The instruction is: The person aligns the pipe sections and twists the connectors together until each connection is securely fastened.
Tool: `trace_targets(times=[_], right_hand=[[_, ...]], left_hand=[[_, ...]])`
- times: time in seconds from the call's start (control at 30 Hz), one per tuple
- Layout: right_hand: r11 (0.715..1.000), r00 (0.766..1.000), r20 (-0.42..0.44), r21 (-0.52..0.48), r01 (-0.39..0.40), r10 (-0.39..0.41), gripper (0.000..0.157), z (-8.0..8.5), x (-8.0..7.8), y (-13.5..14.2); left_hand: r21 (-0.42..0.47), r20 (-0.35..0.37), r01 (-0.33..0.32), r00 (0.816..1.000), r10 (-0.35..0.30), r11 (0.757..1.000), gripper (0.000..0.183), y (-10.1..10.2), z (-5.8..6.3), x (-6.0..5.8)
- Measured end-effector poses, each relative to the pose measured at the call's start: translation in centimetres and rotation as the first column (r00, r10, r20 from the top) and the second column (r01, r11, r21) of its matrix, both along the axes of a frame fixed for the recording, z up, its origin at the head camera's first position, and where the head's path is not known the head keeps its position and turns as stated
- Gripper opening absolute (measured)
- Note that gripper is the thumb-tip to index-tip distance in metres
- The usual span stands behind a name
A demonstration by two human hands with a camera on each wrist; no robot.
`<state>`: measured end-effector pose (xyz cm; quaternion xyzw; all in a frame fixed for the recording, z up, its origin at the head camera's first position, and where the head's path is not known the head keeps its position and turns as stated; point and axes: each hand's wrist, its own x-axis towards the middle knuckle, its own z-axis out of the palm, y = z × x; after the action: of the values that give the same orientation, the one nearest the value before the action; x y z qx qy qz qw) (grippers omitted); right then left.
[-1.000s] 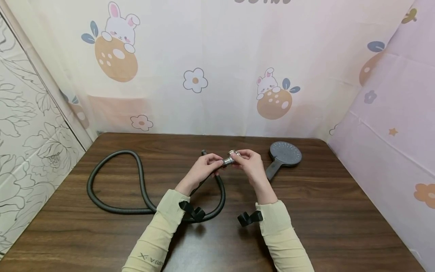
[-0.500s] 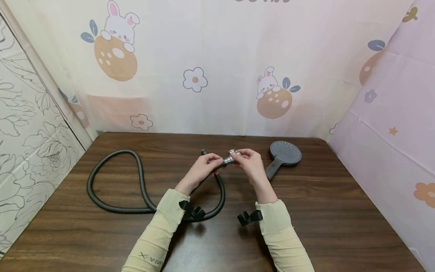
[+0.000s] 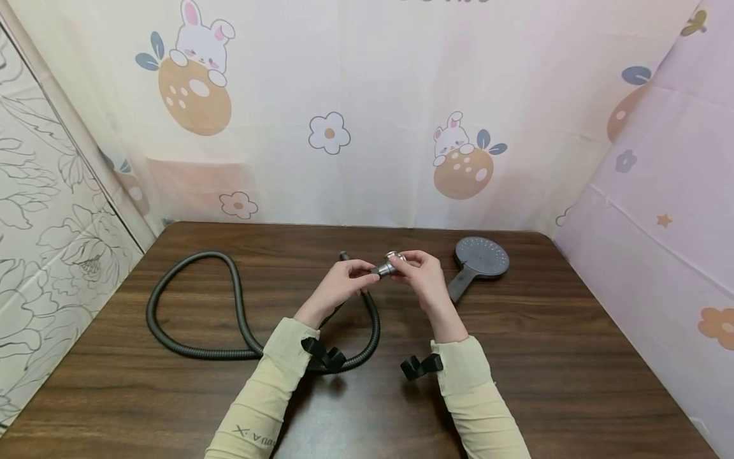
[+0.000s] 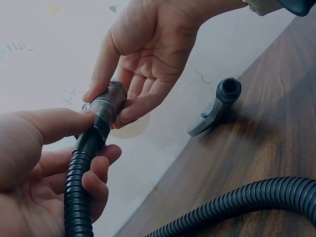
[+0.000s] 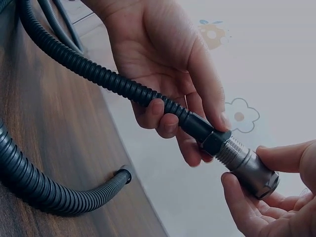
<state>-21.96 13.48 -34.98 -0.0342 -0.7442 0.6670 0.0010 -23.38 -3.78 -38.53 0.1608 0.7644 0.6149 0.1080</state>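
Note:
My left hand [image 3: 337,288] grips a black ribbed shower hose [image 5: 98,74] near its end, with the thumb on the dark nut [image 5: 215,143]. My right hand [image 3: 425,279] pinches a silver metal fitting [image 5: 254,177] between thumb and fingers. The fitting's threaded neck [image 5: 234,153] meets the nut, with several threads still showing; in the head view the joined parts are held above the table. A grey shower head [image 3: 482,258] lies face up just beyond the right hand, and its hollow handle end [image 4: 230,90] shows in the left wrist view.
The rest of the hose loops over the brown wooden table [image 3: 545,357], one loop [image 3: 195,354] to the left. Its other end [image 5: 126,174] rests near the table's back edge. A patterned cloth [image 3: 378,127] hangs behind the table.
My left thumb and fingers have shifted slightly at the hose end, near the fitting. The right hand, shower head and hose loops look unmoved.

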Motion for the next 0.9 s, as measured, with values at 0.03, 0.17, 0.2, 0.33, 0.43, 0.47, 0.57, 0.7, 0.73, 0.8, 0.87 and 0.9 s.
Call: trace_targets(times=[0.03,0.17,0.2,0.33,0.43,0.47,0.57,0.7,0.73,0.8,0.87,0.9], right_hand=[[1.000,1.000,-0.001,0.003,-0.003,0.003,0.033,0.0,0.0,0.0],[1.000,1.000,-0.006,0.001,-0.006,0.006,0.034,0.1,0.0,0.0],[1.000,1.000,-0.008,0.000,-0.006,0.006,0.034,0.1,0.0,0.0],[1.000,1.000,-0.011,-0.007,-0.005,0.005,0.033,0.2,0.1,0.0],[1.000,1.000,-0.011,-0.010,-0.001,0.001,0.034,0.2,0.1,0.0],[1.000,1.000,-0.011,-0.010,0.001,-0.001,0.034,0.2,0.1,0.0],[1.000,1.000,-0.009,-0.012,0.003,-0.003,0.034,0.2,0.1,0.0],[1.000,1.000,-0.003,-0.017,0.005,-0.005,0.034,0.1,0.1,-0.1],[1.000,1.000,-0.002,-0.018,0.006,-0.006,0.034,0.1,0.1,-0.1],[1.000,1.000,-0.002,-0.018,0.007,-0.007,0.034,0.1,0.1,-0.1],[1.000,1.000,-0.003,-0.015,0.008,-0.008,0.034,0.1,0.1,-0.1],[1.000,1.000,-0.003,-0.013,0.009,-0.009,0.034,0.1,0.1,-0.1]], left_hand=[[-0.003,0.005,-0.004,1.000,0.004,1.000,0.026,0.0,0.0,0.0],[-0.013,0.029,-0.009,1.000,0.009,1.000,0.029,0.0,0.0,-0.2],[-0.014,0.035,-0.006,0.999,0.007,1.000,0.029,0.0,0.1,-0.2],[-0.006,0.039,0.012,0.999,-0.011,1.000,0.029,-0.2,0.9,0.2],[0.008,0.028,0.020,0.999,-0.020,1.000,0.027,-0.2,2.0,0.9],[0.014,0.019,0.022,1.000,-0.022,1.000,0.026,-0.2,2.3,1.2],[0.013,0.002,0.021,1.000,-0.021,1.000,0.025,-0.3,2.8,1.6],[-0.001,-0.007,0.017,1.000,-0.017,1.000,0.024,-0.3,2.5,1.4],[0.000,-0.004,0.016,1.000,-0.016,1.000,0.025,-0.3,2.1,1.1],[0.017,0.001,0.011,1.000,-0.011,1.000,0.026,-0.3,1.4,0.6],[0.039,-0.002,0.003,1.000,-0.003,0.999,0.027,-0.2,0.6,0.1],[0.052,-0.003,-0.001,1.000,0.001,0.999,0.028,-0.2,0.3,-0.1]])
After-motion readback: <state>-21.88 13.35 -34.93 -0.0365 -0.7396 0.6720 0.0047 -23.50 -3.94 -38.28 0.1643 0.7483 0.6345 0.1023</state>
